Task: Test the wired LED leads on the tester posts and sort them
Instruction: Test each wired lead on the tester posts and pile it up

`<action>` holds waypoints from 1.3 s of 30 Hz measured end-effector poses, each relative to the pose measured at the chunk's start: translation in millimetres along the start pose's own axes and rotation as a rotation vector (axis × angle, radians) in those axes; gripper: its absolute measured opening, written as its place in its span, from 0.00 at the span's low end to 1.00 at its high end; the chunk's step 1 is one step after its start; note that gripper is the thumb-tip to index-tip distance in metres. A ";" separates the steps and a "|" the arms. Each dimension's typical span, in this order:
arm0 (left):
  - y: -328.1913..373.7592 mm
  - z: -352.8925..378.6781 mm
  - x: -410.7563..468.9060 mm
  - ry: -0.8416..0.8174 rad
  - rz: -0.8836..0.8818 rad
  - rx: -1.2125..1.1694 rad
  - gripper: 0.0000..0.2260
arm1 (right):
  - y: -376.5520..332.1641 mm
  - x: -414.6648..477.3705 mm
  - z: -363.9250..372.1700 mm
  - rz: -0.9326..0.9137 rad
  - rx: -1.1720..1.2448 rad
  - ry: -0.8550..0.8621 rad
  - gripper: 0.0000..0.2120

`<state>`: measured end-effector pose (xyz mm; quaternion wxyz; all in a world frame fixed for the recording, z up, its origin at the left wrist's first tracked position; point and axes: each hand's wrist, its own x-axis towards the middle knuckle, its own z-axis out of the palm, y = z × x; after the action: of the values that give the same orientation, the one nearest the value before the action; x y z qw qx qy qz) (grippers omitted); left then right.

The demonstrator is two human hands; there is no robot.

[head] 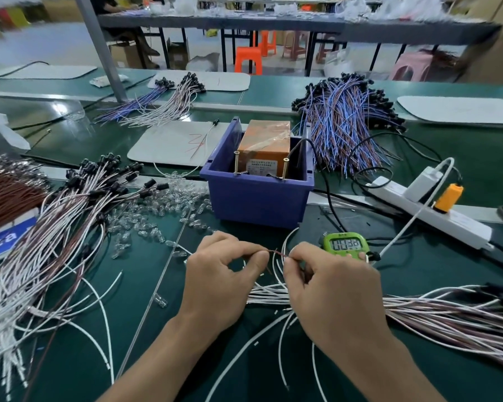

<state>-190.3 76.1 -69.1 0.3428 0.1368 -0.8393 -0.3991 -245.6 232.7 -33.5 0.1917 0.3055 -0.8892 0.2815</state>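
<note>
Green bench mat (462, 146) runs across the whole view; a deep blue plastic bin (256, 198) stands mid-bench and is the reference for everything below.

Heaps of wired LED leads, five counted:
- white-and-brown heap with black caps (70, 227), left of the bin, the largest
- blue-and-brown heap (346, 120), behind the bin to the right
- white-and-brown bundle (447, 311), in front and right of the bin, its cut ends running under the right hand
- dark brown heap (6, 195), far left of the bin
- small fanned heap (163, 103), behind the bin to the left

One orange tester box (266, 143) sits inside the bin, with two brass screw posts (236, 162) upright at its near edge.

Two hands, just in front of the bin, backs up, forearms coming in from below. The left hand (218, 280) has its fingers curled and thumb and forefinger pinched together. The right hand (331, 288) mirrors it. Between the two pinches stretches one thin brown wired lead (275, 252), held clear of the posts.

One white power strip (430, 210), right of the bin.
One green digital timer (346, 245), in front and right of the bin, just beyond the right knuckles.
Loose clear LED bulbs (163, 204) scattered left of the bin, too many to count.
</note>
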 end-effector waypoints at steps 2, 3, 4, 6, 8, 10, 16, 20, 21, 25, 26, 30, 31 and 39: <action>1.1 -0.7 -0.5 0.013 0.008 0.020 0.03 | -5.2 -3.5 1.3 -0.015 -0.008 -0.015 0.10; 1.2 -1.0 -0.9 0.016 0.007 0.029 0.03 | -7.4 -5.4 2.7 -0.023 -0.004 -0.021 0.10; 1.3 -1.3 -1.2 0.018 0.004 0.037 0.03 | -9.1 -7.2 4.1 -0.033 0.002 -0.024 0.10; 1.2 -1.7 -1.7 0.016 0.006 0.049 0.03 | -11.3 -9.9 6.4 -0.048 0.004 -0.027 0.11; 1.9 -2.5 -0.4 -0.001 0.018 0.054 0.03 | -10.8 -9.5 7.5 -0.039 -0.002 -0.030 0.11; 2.0 -4.5 2.6 -0.048 0.008 0.047 0.05 | -7.0 -6.5 7.2 -0.009 -0.022 -0.018 0.12; -5.5 -18.8 8.5 -0.225 -0.078 0.045 0.10 | 10.4 4.2 3.2 0.123 -0.078 -0.009 0.11; -0.9 -16.2 3.8 -0.298 -0.016 0.075 0.08 | 17.2 8.7 3.2 0.167 -0.017 0.018 0.09; 0.2 -15.3 3.4 -0.289 0.008 0.085 0.07 | 19.3 10.3 3.1 0.183 -0.008 0.039 0.09; -0.4 -15.2 3.9 -0.231 0.042 0.100 0.05 | 36.8 21.8 -5.8 0.290 0.018 0.133 0.09; -1.2 -15.4 3.9 -0.225 0.030 0.104 0.06 | 43.1 25.5 -9.6 0.321 0.029 0.154 0.09; 0.7 -14.4 2.1 -0.241 0.067 0.128 0.19 | 61.3 33.8 -22.9 0.378 0.125 0.167 0.11; 2.2 -13.5 1.2 -0.256 0.094 0.134 0.24 | 63.8 34.3 -24.7 0.377 0.167 0.150 0.11; -1.2 -7.0 7.4 -0.209 0.217 0.219 0.15 | 66.9 34.0 -27.7 0.349 0.421 0.076 0.09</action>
<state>-190.9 67.6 -63.4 0.2780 0.0398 -0.9186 -0.2781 -309.7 278.8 -20.4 0.1057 0.1699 -0.8426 0.4999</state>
